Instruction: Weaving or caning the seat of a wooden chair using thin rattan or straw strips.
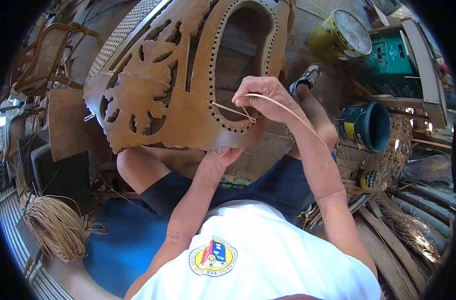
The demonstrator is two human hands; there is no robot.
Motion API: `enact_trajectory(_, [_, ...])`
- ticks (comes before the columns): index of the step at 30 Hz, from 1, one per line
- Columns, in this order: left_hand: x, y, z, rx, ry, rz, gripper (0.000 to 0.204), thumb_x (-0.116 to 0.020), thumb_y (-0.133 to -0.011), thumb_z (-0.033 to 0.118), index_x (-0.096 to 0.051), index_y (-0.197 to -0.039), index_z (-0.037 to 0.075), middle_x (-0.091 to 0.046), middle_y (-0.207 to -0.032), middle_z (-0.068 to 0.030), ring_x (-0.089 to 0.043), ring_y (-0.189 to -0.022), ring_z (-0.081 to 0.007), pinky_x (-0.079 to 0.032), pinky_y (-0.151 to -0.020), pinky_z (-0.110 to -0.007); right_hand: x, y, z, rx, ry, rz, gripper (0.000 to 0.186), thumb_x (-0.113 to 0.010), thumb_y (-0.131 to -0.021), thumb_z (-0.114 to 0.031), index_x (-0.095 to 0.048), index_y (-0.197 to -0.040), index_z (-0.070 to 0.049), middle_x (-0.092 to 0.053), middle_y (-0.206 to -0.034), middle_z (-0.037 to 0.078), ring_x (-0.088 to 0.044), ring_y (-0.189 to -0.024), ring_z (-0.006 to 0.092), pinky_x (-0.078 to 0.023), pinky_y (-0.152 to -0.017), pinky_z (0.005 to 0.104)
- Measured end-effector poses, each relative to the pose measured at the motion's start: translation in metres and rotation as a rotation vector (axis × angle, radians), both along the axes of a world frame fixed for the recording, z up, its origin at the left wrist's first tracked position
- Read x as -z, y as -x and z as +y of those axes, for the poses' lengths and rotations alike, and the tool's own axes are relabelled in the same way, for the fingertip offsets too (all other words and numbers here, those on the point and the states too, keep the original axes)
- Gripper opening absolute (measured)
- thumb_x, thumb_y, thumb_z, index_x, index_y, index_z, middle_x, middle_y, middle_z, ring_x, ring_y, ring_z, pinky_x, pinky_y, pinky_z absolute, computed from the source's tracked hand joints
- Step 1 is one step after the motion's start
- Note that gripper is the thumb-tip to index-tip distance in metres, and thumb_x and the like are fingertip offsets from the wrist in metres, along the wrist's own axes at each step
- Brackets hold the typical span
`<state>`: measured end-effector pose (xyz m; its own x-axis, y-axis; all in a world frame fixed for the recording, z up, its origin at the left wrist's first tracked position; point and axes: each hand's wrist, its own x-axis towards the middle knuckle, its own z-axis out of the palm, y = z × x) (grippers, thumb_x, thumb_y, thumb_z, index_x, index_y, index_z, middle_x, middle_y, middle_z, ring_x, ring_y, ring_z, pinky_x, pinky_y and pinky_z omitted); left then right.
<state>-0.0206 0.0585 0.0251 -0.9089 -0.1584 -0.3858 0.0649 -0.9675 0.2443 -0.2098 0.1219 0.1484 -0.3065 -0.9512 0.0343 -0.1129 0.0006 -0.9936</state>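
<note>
A carved brown wooden chair frame [185,120] rests over my legs, with leaf-like cut-outs and an oval opening ringed by small holes. My right hand [265,97] is closed in a pinch on a pale cane strand [289,109] above the opening's near end. The strand spans from a hole on the opening's left rim to its lower right rim and up to my fingers. Its long tail arcs back over my right forearm. At the frame's near edge, my left hand [224,157] reaches underneath, its fingers mostly hidden by the wood.
On the left lies a coil of cane [55,227], near a woven-back chair [43,62]. A yellow bucket [333,37], a teal crate [388,62] and a dark green bucket [373,127] stand on the right. Planks [390,250] and loose fibre lie at lower right.
</note>
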Motion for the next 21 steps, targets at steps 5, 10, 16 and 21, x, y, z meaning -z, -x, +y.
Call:
enact_trajectory(5, [0.017,-0.003,-0.005,-0.049,0.052,0.054,0.039,-0.071,-0.095,0.026,-0.061,-0.131,0.017,-0.067,-0.125,-0.0027,-0.063,-0.115,-0.0187,-0.052,-0.099,-0.038,-0.005,-0.002,-0.003,0.024,0.032,-0.059,0.005,-0.077,-0.086,-0.003,-0.072,-0.089,-0.002,-0.064,-0.082,0.001,-0.063,-0.082,0.0112,-0.050,-0.075,0.0261])
enact_trajectory(10, [0.031,-0.006,-0.005,-0.074,0.271,-0.102,0.044,-0.070,-0.095,0.026,-0.057,-0.136,0.016,-0.061,-0.136,-0.0038,-0.059,-0.124,-0.0200,-0.050,-0.104,-0.041,-0.024,0.000,-0.019,-0.187,0.224,0.402,0.011,-0.078,-0.086,-0.015,-0.073,-0.088,-0.005,-0.062,-0.079,0.003,-0.061,-0.084,0.0180,-0.049,-0.074,0.0307])
enact_trajectory(16, [0.030,-0.017,-0.012,-0.062,1.182,-0.331,0.051,-0.061,-0.099,0.034,-0.052,-0.143,0.010,-0.055,-0.145,-0.0111,-0.052,-0.133,-0.0291,-0.044,-0.109,-0.048,-0.050,0.000,-0.062,-0.283,0.336,0.437,0.014,-0.077,-0.084,-0.018,-0.071,-0.083,-0.006,-0.062,-0.083,0.001,-0.058,-0.087,0.0187,-0.047,-0.079,0.0340])
enact_trajectory(21, [0.020,-0.020,-0.019,0.173,1.944,-0.474,0.052,-0.056,-0.100,0.041,-0.055,-0.140,0.008,-0.056,-0.143,-0.0156,-0.050,-0.135,-0.0339,-0.042,-0.110,-0.049,-0.045,-0.019,-0.081,-0.334,0.407,0.503,0.012,-0.074,-0.083,-0.015,-0.067,-0.078,-0.006,-0.061,-0.080,0.002,-0.057,-0.090,0.0207,-0.046,-0.084,0.0367])
